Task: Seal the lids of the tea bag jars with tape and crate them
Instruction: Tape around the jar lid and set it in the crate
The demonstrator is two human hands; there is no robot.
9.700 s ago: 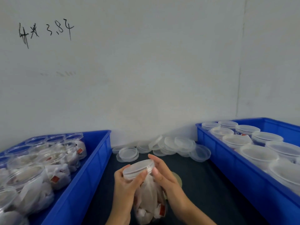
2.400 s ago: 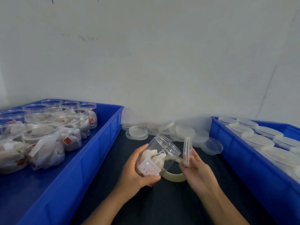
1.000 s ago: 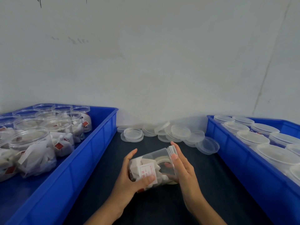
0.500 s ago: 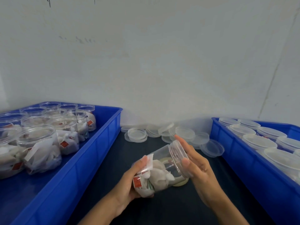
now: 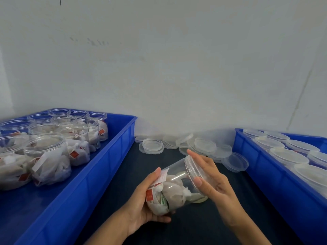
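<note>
1. Left hand [image 5: 141, 207] grips the base of the tea bag jar [image 5: 175, 186], tilted over the dark bench [image 5: 113, 191] middle
2. Right hand [image 5: 210, 177] curls thumb and fingers round its clear lid [image 5: 192, 171]
3. Loose lids [image 5: 178, 144] line the bench's back edge
4. Open filled jars [image 5: 47, 149] stand in the left blue crate [image 5: 99, 167]; lidded jars [image 5: 286, 154] fill the right blue crate [image 5: 265, 167]

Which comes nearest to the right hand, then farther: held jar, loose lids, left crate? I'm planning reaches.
From the right hand:
1. Held jar, touching it.
2. Loose lids, behind, by the wall.
3. Left crate, far left.
</note>
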